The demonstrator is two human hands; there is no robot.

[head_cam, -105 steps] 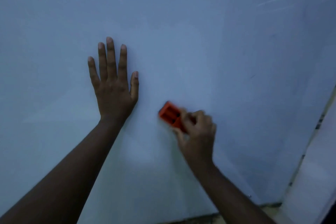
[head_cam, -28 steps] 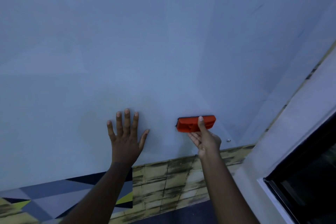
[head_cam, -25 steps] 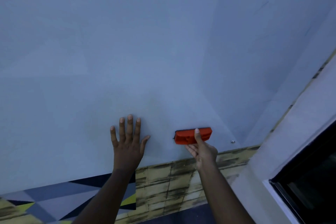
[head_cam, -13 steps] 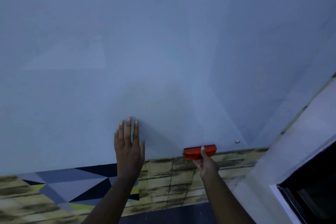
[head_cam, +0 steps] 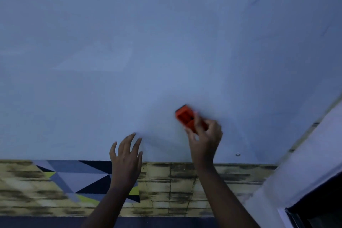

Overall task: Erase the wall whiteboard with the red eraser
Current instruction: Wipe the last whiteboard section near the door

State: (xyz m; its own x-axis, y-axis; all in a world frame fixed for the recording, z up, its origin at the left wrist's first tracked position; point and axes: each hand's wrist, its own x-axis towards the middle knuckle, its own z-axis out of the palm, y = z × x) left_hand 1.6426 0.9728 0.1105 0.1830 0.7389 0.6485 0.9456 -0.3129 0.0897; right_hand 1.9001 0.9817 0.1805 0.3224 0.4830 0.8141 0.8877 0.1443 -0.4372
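Observation:
The wall whiteboard point(head_cam: 166, 42) fills most of the view, pale blue-grey and nearly bare, with a faint short mark at the upper right. My right hand point(head_cam: 205, 139) grips the red eraser point(head_cam: 186, 116), which is tilted and blurred, against the lower part of the board. My left hand point(head_cam: 126, 155) hovers at the board's bottom edge, fingers spread, holding nothing; I cannot tell whether it touches the surface.
Below the board runs a yellowish wood-pattern panel point(head_cam: 185, 181) with a grey, black and yellow triangle design point(head_cam: 77, 177). A small screw head point(head_cam: 237, 154) sits near the board's lower right corner. A white wall point(head_cam: 305, 163) and dark window frame point(head_cam: 318, 209) lie at right.
The eraser has risen from the board's bottom edge and turned from level to tilted. My left hand has come off its flat rest and slid lower, fingers curling.

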